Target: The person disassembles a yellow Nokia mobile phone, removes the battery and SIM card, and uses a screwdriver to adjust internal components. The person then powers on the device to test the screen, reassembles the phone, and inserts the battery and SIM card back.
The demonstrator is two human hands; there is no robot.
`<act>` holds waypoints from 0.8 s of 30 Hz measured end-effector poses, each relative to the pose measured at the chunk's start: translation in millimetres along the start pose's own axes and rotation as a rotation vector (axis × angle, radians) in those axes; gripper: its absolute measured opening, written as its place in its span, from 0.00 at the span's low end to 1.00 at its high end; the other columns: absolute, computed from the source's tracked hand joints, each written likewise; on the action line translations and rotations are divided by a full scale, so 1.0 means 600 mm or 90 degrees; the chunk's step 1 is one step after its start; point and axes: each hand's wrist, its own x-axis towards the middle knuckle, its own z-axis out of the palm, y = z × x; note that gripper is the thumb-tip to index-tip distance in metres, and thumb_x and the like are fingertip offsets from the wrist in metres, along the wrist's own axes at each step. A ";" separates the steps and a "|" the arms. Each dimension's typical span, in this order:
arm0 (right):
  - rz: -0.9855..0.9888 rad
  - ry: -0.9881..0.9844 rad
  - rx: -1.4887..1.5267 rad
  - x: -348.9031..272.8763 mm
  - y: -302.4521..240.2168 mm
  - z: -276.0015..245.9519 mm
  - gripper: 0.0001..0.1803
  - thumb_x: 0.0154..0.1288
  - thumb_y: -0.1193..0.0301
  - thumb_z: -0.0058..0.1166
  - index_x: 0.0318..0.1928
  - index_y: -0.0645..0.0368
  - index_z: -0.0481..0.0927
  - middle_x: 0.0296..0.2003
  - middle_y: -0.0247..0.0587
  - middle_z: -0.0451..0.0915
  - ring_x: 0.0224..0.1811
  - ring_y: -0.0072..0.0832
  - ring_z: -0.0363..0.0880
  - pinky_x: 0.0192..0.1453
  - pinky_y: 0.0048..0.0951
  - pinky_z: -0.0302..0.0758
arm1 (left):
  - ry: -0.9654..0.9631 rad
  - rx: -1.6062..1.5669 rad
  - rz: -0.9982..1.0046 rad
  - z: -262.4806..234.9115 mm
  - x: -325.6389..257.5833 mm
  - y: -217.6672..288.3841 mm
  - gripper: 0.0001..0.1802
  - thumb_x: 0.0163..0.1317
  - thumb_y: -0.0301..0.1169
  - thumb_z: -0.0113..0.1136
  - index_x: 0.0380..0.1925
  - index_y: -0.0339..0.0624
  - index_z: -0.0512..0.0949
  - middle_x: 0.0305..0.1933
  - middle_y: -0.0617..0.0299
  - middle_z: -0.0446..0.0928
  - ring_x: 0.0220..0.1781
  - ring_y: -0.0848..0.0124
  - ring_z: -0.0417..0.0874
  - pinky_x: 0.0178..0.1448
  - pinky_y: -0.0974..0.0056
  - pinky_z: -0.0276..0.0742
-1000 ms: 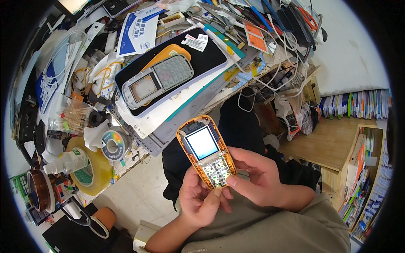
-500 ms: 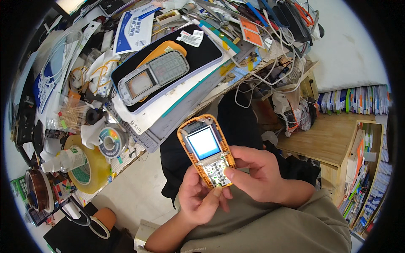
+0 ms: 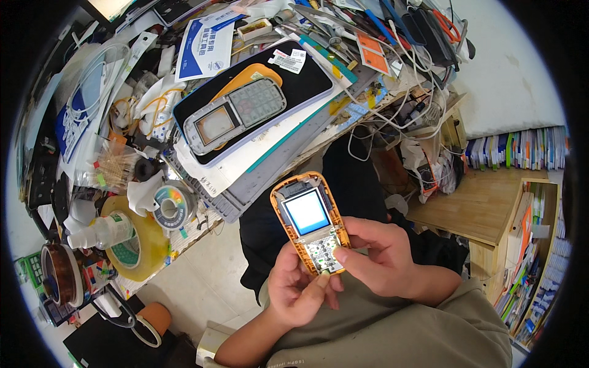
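Note:
Over my lap I hold an opened mobile phone [image 3: 316, 224] with an orange frame. Its screen is lit white-blue, and the bare keypad board shows below it. My left hand [image 3: 302, 283] grips the lower left side, its thumb on the bottom edge of the board. Closed on the lower right side is my right hand [image 3: 375, 254], with its thumb pressed on the keypad board. On the bench, a grey phone front cover [image 3: 236, 115] with a keypad lies on an orange cover piece [image 3: 253, 75]. Both rest on a black panel [image 3: 300, 83] with a pale rim.
Hand tools and white cables [image 3: 423, 55] crowd the bench's far side. At left stand a solder spool [image 3: 173, 207], a yellow tape roll [image 3: 149, 260] and a clear bottle [image 3: 101, 232]. A wooden shelf unit [image 3: 472, 196] with packed files is on the right.
The whole scene has shifted slightly right and down in the view. My grip on the phone looks the same, and its screen stays lit.

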 end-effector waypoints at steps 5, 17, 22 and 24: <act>-0.004 0.000 0.001 -0.001 0.000 0.002 0.19 0.71 0.80 0.50 0.61 0.71 0.73 0.43 0.44 0.85 0.43 0.20 0.83 0.46 0.22 0.78 | 0.006 -0.009 0.011 0.002 -0.001 -0.001 0.31 0.65 0.12 0.45 0.68 0.34 0.55 0.52 0.49 0.75 0.38 0.72 0.83 0.30 0.70 0.85; -0.006 -0.003 0.012 -0.001 0.003 0.004 0.20 0.72 0.79 0.51 0.63 0.69 0.73 0.42 0.42 0.84 0.42 0.18 0.82 0.44 0.21 0.78 | 0.007 -0.010 0.007 0.000 -0.003 -0.001 0.30 0.65 0.12 0.44 0.68 0.35 0.56 0.52 0.50 0.75 0.38 0.72 0.83 0.30 0.70 0.85; 0.012 -0.001 0.027 0.001 0.002 0.006 0.21 0.72 0.79 0.51 0.64 0.69 0.72 0.43 0.42 0.85 0.45 0.20 0.83 0.47 0.23 0.78 | 0.009 -0.016 0.006 0.001 -0.002 -0.001 0.30 0.65 0.12 0.44 0.68 0.35 0.55 0.52 0.50 0.75 0.38 0.72 0.83 0.31 0.70 0.85; 0.013 -0.003 0.024 0.002 0.001 0.005 0.22 0.72 0.78 0.51 0.64 0.69 0.72 0.43 0.42 0.85 0.45 0.20 0.82 0.47 0.22 0.78 | 0.005 -0.019 0.016 0.001 -0.001 -0.001 0.30 0.65 0.13 0.44 0.68 0.34 0.55 0.52 0.49 0.75 0.39 0.71 0.83 0.31 0.70 0.85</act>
